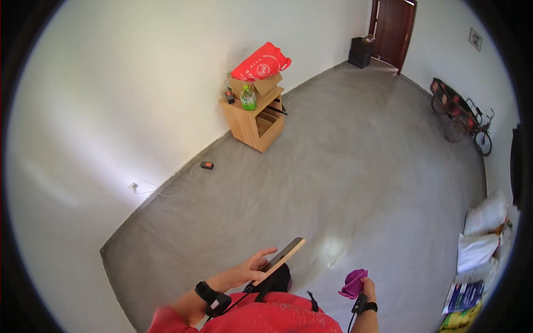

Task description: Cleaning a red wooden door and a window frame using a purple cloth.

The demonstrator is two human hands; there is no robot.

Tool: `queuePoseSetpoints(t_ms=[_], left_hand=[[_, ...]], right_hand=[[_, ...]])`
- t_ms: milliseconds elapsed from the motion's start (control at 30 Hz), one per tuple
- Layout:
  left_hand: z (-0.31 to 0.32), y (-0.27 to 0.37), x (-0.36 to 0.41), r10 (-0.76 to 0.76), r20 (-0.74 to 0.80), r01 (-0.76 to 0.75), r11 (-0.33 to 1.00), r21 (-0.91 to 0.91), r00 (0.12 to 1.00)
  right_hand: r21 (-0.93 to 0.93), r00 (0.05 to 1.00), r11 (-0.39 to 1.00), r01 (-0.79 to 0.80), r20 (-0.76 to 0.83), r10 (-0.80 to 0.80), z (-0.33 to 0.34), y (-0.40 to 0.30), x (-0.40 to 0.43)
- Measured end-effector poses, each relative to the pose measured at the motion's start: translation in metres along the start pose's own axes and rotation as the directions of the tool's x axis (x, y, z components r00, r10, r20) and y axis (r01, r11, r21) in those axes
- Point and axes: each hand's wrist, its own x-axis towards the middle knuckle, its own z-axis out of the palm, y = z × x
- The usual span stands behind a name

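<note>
My left hand is at a smartphone with a dark face and a pale gold edge, tilted up before my red shirt. Its index finger sticks out beside the dark face and the thumb is near the lower end. Whether the hand grips the phone or only touches it, I cannot tell. Out to the right, my right hand holds a crumpled purple cloth above the grey floor. Each wrist wears a black strap with a small dark device, the left and the right, with cables attached.
A wooden cabinet bears an open cardboard box, a red bag and a green bottle. A white cable runs across the floor from a wall socket. Sacks and a cargo tricycle line the right wall; a door stands far off.
</note>
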Motion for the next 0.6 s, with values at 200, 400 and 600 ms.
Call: queuePoseSetpoints(t_ms=[200,400,600], left_hand=[[-0.042,0.043,0.107,-0.013,-0.13,0.009,0.999,-0.032,0.991],[-0.088,0.126,0.26,0.045,-0.114,-0.04,0.998,0.039,0.993],[-0.083,0.245,0.403,0.097,-0.114,-0.095,0.995,0.029,0.989]], right_hand=[[-0.004,0.998,0.998,-0.064,0.011,0.064,0.046,-0.109,0.088],[-0.214,0.997,0.974,-0.072,-0.053,0.062,0.012,-0.15,0.147],[-0.34,0.963,0.922,-0.185,-0.25,0.101,0.023,-0.228,0.214]])
